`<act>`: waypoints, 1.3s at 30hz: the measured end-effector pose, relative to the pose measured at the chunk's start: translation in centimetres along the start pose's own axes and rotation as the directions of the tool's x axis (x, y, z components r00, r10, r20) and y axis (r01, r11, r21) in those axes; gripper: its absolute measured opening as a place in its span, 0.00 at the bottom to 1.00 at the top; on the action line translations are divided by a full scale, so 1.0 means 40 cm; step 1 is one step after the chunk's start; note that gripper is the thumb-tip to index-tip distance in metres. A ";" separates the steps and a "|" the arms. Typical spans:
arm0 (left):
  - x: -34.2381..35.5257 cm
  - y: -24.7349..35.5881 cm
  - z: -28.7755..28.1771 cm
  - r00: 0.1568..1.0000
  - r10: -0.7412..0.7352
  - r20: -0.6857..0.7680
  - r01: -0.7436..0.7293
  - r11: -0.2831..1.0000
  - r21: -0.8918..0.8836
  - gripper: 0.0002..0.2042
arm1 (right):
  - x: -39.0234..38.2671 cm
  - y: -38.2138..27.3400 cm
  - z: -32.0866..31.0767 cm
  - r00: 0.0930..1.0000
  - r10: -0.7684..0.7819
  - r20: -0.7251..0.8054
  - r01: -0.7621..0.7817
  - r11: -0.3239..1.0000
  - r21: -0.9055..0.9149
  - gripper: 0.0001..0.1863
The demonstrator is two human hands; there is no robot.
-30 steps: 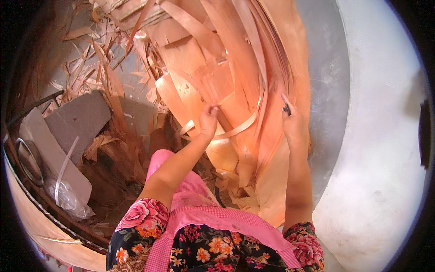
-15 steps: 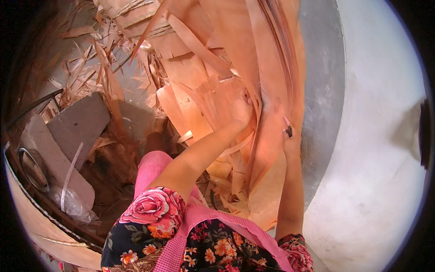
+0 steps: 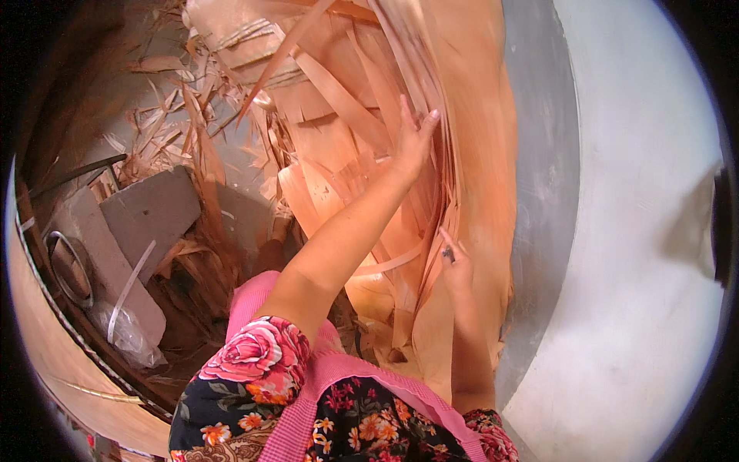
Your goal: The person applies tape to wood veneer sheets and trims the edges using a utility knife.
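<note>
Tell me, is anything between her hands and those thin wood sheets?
Nothing visible. The left hand lies flat against the veneer sheets high on the pile, and the right hand touches their edge lower down.

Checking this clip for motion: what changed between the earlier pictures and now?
The left hand reached up and further out over the thin wood veneer strips, fingers spread flat. The right hand stayed low on the strips, as did the grey slabs.

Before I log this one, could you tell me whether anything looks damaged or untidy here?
Yes: torn veneer scraps lie scattered at upper left, unlike the long veneer sheets under the left hand.
</note>
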State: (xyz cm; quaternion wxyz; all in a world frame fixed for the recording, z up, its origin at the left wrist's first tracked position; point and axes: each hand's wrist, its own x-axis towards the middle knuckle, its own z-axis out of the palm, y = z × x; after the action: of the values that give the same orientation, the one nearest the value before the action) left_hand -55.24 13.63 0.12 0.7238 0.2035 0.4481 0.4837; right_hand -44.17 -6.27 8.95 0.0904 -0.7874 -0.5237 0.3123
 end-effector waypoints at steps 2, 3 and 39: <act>0.018 0.018 0.002 0.983 0.182 -0.037 -0.177 0.978 0.110 0.25 | -0.016 -0.022 0.010 0.988 -0.098 -0.117 0.100 0.995 0.014 0.26; 0.024 0.029 0.009 0.980 0.193 -0.043 -0.182 0.966 0.186 0.22 | -0.030 -0.035 0.015 0.961 -0.211 -0.178 0.205 0.977 -0.050 0.26; 0.050 -0.122 0.198 0.964 0.152 0.220 -0.260 0.721 0.642 0.15 | 0.279 0.230 -0.055 0.901 0.426 -0.080 -0.259 0.677 0.689 0.26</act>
State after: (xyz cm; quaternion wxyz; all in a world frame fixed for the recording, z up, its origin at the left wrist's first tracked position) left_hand -45.77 14.30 -0.25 0.5769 0.5325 0.5091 0.3529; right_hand -32.96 -0.04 1.95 0.3643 -0.8185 -0.2055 0.3938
